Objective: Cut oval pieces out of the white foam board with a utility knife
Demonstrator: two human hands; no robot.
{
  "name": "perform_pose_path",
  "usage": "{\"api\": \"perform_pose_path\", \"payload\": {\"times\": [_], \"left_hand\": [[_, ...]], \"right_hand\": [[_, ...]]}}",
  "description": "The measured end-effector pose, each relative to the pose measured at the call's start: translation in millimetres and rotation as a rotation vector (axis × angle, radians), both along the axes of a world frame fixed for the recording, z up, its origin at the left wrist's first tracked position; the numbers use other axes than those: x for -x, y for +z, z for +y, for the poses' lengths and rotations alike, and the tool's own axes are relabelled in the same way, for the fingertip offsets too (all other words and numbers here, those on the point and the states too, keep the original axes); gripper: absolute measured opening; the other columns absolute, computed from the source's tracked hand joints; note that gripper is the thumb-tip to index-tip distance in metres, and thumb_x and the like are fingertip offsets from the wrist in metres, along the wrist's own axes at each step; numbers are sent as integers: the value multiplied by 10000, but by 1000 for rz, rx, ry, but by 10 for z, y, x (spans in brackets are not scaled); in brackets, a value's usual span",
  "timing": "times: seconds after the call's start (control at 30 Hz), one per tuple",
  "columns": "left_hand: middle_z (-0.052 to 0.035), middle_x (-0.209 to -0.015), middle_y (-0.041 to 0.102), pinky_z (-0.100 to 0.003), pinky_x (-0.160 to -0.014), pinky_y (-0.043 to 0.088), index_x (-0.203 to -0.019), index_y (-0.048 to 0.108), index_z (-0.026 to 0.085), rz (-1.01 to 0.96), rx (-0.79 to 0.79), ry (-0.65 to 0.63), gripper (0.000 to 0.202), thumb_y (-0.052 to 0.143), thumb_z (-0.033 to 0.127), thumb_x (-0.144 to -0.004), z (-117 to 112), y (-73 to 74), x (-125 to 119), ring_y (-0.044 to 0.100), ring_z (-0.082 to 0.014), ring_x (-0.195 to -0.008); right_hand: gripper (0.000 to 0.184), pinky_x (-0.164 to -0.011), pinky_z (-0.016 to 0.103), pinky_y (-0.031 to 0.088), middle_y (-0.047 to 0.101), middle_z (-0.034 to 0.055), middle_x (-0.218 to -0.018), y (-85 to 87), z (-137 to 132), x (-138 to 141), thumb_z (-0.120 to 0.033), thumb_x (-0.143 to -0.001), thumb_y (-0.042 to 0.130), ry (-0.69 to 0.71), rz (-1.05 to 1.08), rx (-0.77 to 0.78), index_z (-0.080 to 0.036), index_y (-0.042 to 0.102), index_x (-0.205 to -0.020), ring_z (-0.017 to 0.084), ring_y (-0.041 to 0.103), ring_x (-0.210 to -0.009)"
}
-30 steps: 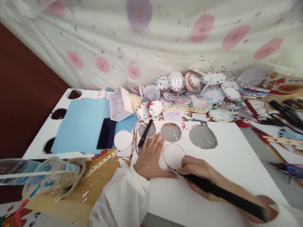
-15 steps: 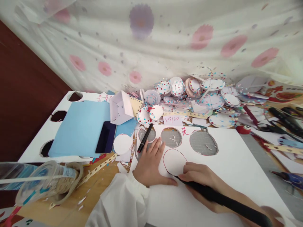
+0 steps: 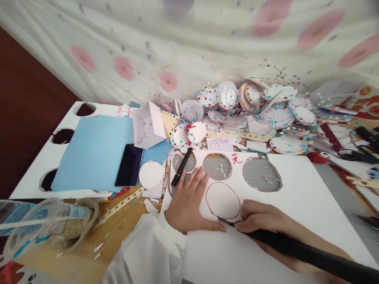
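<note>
On a white paper sheet [image 3: 308, 189], my left hand [image 3: 189, 207] lies flat with its fingers spread, beside a red-outlined circle [image 3: 223, 200]. My right hand [image 3: 266, 221] grips a craft knife [image 3: 284, 245] with a long, thick black handle and a thin dark tip. That tip touches the lower left of the circle's outline, close to my left thumb. Above the circle, round holes cut in the sheet show a grey cutting mat [image 3: 262, 175] beneath. A black marker [image 3: 181, 167] rests across one hole, by my left fingertips.
Decorated paper discs [image 3: 227, 96] are heaped along the back. To the left are a white paper box [image 3: 149, 126], blue paper [image 3: 91, 154], a phone [image 3: 129, 165], a white disc [image 3: 151, 174] and a clear plastic cup [image 3: 53, 225]. A red pen cap-like object [image 3: 317, 157] sits right.
The view has shifted slightly. My right hand has moved back to the right a little, uncovering the circle's right side, while the knife tip stays near the lower outline. My left hand stays flat.
</note>
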State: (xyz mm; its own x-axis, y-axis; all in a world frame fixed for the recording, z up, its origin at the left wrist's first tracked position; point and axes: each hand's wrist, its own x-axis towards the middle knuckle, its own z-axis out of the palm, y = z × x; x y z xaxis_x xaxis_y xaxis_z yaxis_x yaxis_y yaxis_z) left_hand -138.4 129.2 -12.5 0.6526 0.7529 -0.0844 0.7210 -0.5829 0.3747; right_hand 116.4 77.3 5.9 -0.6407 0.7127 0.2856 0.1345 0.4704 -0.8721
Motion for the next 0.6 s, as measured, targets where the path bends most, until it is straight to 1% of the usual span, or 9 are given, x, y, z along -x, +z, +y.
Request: {"api": "perform_pose_path", "payload": {"times": [0.07,0.2,0.37,0.43,0.53,0.6], "left_hand": [[-105,-1617,48,-536,-1222,-34,-1543,180,137,-1,12,4,1278,399,977,-605,0,0,2,40,-311,-1499],[-92,-1618,39,-527,-1224,-46,-1544,176,133,-5,33,7,1282,405,975,-605,-4,4,2,27,-299,-1501],[-99,-1615,41,-520,-1223,-63,-1544,178,126,-14,43,17,1293,412,976,-599,-8,6,-3,35,-298,-1501],[-99,-1615,47,-510,-1224,-70,-1542,187,122,-17,45,16,1290,411,976,-601,-8,4,-2,36,-294,-1501],[-102,-1615,64,-509,-1225,-69,-1537,205,122,-23,42,16,1283,438,967,-600,-8,-1,3,43,-295,-1501],[-107,-1614,75,-517,-1225,-56,-1535,214,124,-29,39,18,1281,456,962,-597,-10,-3,6,46,-299,-1500]], "right_hand": [[530,-693,294,516,659,41,-975,8,18,-28,-27,-818,547,13,-3,27,-372,580,-1219,202,656,-868],[390,-634,293,499,647,50,-913,-74,52,-111,-106,-851,570,20,-30,102,-332,644,-1160,201,645,-786],[263,-587,286,471,635,34,-813,-104,100,-168,-153,-878,573,38,-49,183,-309,676,-1063,190,613,-698],[226,-594,289,474,641,31,-802,-108,108,-190,-173,-882,584,17,-58,204,-299,680,-1044,193,613,-693],[229,-607,283,500,667,27,-818,-128,97,-237,-176,-874,611,-9,-63,216,-309,693,-1041,194,636,-702],[213,-620,288,533,692,35,-835,-150,78,-280,-196,-836,670,-94,-31,207,-311,721,-1008,208,661,-718]]}}
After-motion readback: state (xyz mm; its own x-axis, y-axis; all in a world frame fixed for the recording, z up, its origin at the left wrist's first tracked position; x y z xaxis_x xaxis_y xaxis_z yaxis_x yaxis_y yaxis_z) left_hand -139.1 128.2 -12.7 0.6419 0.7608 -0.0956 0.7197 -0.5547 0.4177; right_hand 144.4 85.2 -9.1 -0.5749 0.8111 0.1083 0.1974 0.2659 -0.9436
